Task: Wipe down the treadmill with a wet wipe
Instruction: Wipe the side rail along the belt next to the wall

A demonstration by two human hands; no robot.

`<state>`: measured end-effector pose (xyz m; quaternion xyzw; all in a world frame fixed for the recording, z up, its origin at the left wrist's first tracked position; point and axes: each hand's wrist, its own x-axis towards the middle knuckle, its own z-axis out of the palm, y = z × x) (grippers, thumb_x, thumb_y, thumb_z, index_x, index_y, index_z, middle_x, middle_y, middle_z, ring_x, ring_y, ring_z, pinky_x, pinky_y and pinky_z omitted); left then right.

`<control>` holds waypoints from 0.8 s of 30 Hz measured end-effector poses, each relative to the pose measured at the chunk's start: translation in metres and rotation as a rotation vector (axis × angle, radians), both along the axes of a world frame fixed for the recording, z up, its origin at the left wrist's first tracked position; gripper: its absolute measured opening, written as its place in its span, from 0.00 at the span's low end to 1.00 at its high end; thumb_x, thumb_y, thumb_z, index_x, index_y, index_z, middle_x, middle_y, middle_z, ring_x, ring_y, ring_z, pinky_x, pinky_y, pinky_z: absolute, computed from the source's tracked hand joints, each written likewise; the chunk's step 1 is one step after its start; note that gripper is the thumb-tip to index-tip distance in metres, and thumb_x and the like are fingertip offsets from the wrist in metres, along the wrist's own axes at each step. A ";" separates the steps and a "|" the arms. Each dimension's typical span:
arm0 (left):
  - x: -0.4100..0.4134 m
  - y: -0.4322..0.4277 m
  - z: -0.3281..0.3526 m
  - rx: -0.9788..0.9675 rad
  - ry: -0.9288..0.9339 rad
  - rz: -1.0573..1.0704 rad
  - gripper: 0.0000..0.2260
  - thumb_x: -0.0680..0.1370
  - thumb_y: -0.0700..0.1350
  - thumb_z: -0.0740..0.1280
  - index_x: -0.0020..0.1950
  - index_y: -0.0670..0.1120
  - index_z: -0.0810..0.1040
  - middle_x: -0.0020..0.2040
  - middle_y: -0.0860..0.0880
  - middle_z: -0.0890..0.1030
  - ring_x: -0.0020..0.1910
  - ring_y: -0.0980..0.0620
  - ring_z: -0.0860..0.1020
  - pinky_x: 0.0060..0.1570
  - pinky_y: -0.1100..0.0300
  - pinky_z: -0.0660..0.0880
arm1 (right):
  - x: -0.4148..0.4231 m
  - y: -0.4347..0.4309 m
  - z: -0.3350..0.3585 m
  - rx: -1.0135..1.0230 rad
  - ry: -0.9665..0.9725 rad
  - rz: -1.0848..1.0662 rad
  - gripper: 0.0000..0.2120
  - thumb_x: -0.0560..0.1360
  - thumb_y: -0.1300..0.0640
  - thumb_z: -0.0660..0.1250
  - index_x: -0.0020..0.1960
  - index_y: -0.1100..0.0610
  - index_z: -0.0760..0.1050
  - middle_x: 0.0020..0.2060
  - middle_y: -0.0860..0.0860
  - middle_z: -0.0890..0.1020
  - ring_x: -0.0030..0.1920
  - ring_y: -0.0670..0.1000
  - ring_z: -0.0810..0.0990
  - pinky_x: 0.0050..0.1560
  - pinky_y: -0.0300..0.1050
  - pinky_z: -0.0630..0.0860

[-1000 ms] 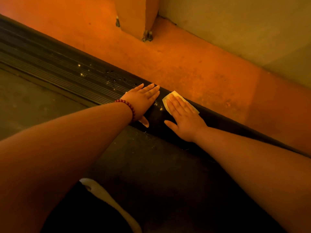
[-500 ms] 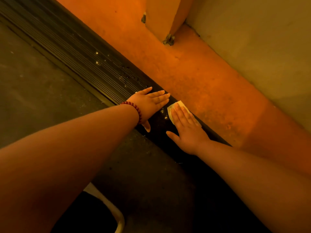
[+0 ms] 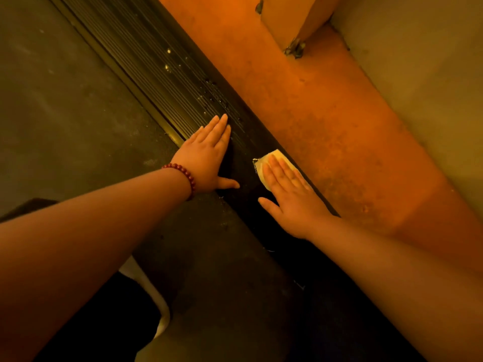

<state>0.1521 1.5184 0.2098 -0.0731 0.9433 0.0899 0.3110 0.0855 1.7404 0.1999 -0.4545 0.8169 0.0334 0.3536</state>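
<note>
Orange-lit floor (image 3: 326, 121) borders the far edge of the treadmill; its grey belt (image 3: 65, 100) lies at left. Step in hand: wiping the black ribbed side rail (image 3: 167, 82). R. hand (image 3: 292, 197), fingers straight, presses the pale folded wet wipe (image 3: 271, 159) flat on the rail's outer edge. L. hand (image 3: 209, 158), w/ dark red bead bracelet (image 3: 183, 175), lies flat at the rail's inner edge beside the belt, holding nothing. Hands are apart, both arms stretched fwd. Next move, by judgement: slide the wipe up-rail toward the pale specks (image 3: 167, 66), w/ firm downward pressure to reach the grooves.
</note>
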 end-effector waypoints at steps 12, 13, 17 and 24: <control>0.008 -0.014 0.002 -0.058 0.038 0.178 0.56 0.66 0.71 0.66 0.77 0.45 0.36 0.77 0.48 0.35 0.76 0.49 0.37 0.73 0.50 0.46 | -0.002 -0.031 -0.009 -0.089 0.077 0.099 0.32 0.80 0.37 0.41 0.72 0.51 0.28 0.71 0.47 0.28 0.73 0.47 0.27 0.72 0.46 0.29; 0.010 -0.016 0.002 -0.064 0.033 0.180 0.56 0.66 0.71 0.66 0.77 0.45 0.36 0.77 0.48 0.35 0.76 0.48 0.37 0.73 0.49 0.47 | 0.001 -0.025 -0.009 -0.091 0.068 0.110 0.32 0.79 0.37 0.40 0.73 0.51 0.28 0.72 0.47 0.29 0.73 0.47 0.28 0.73 0.46 0.30; 0.014 -0.024 -0.002 -0.046 0.015 0.209 0.56 0.66 0.71 0.65 0.77 0.45 0.35 0.77 0.48 0.34 0.76 0.49 0.37 0.73 0.48 0.47 | 0.021 0.020 -0.011 -0.088 0.075 0.155 0.34 0.79 0.36 0.38 0.78 0.55 0.40 0.78 0.54 0.45 0.78 0.53 0.41 0.75 0.53 0.47; 0.015 -0.036 -0.006 -0.064 0.054 0.148 0.52 0.68 0.70 0.63 0.78 0.46 0.38 0.78 0.49 0.37 0.77 0.51 0.39 0.74 0.52 0.46 | 0.016 -0.043 -0.014 -0.128 0.076 0.188 0.33 0.78 0.36 0.40 0.73 0.51 0.28 0.71 0.46 0.27 0.72 0.47 0.26 0.72 0.46 0.28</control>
